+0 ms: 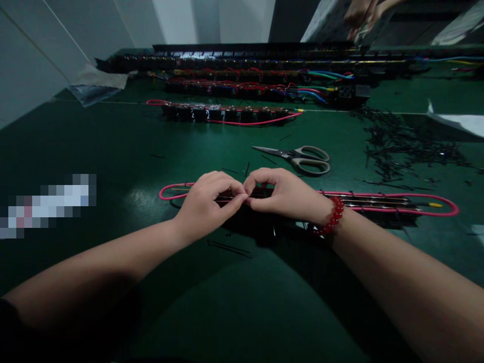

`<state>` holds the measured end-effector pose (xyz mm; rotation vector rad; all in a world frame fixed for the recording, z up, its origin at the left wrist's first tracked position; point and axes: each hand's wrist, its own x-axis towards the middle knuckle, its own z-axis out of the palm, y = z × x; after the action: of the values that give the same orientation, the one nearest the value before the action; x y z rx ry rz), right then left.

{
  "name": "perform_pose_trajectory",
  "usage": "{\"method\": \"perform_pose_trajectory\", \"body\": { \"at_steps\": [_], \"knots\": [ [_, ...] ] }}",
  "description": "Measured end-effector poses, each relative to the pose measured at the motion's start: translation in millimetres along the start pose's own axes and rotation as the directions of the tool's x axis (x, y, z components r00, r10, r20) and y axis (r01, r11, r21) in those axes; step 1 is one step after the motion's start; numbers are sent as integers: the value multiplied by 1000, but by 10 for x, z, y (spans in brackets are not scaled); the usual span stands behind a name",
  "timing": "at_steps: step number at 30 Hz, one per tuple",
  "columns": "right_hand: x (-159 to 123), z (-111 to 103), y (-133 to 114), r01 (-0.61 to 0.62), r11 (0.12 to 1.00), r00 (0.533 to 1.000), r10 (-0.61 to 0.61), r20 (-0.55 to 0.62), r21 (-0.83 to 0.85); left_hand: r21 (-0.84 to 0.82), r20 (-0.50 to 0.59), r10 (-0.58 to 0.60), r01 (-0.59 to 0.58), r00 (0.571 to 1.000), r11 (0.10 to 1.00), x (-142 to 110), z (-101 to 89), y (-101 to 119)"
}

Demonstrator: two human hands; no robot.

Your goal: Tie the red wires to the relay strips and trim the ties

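Observation:
A long black strip assembly (397, 218) with metal rods and a looped red cable (438, 197) lies across the table in front of me. Small black ties sit at intervals along the cable. Over the middle of the assembly, my left hand (212, 199) pinches thumb against forefinger. My right hand (282, 194), below a red bead bracelet, pinches at the same spot, and the fingertips of both hands meet. Whatever is between them is too small to make out. Just beyond the hands lie scissors (298, 156) with grey handles, blades pointing left.
Thin black tie pieces (401, 141) are heaped at the right; a few loose ones (229, 248) lie nearer me. Another red-cabled strip (227, 113) and several wired strips (242, 88) line the back. A plastic bag (98, 83) lies back left. Another person's hand (361, 15) shows at the top.

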<state>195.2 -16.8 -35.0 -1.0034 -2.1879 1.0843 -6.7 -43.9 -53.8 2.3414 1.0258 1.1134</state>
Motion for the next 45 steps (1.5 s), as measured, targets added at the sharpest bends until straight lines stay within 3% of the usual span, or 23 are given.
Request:
{"method": "perform_pose_trajectory", "body": {
  "at_steps": [8,20,25,31,36,45],
  "knots": [
    [2,4,17,51,997,999,-51,14,-51,172,26,121,-123,992,977,-27,2,7],
    [6,16,58,147,981,989,-144,33,-129,345,70,327,-331,942,879,-45,-6,11],
    [0,27,57,177,972,984,-174,32,-153,394,99,423,-426,901,814,-43,-33,35],
    [-3,48,62,211,961,977,-212,11,-181,510,112,562,-533,819,675,-26,-63,89],
    [-7,58,61,237,940,971,-239,21,-244,513,141,593,-571,793,641,-22,-60,106],
    [-15,72,42,255,922,966,-256,34,-290,461,187,580,-592,793,661,-38,-47,107]
  ]
}}
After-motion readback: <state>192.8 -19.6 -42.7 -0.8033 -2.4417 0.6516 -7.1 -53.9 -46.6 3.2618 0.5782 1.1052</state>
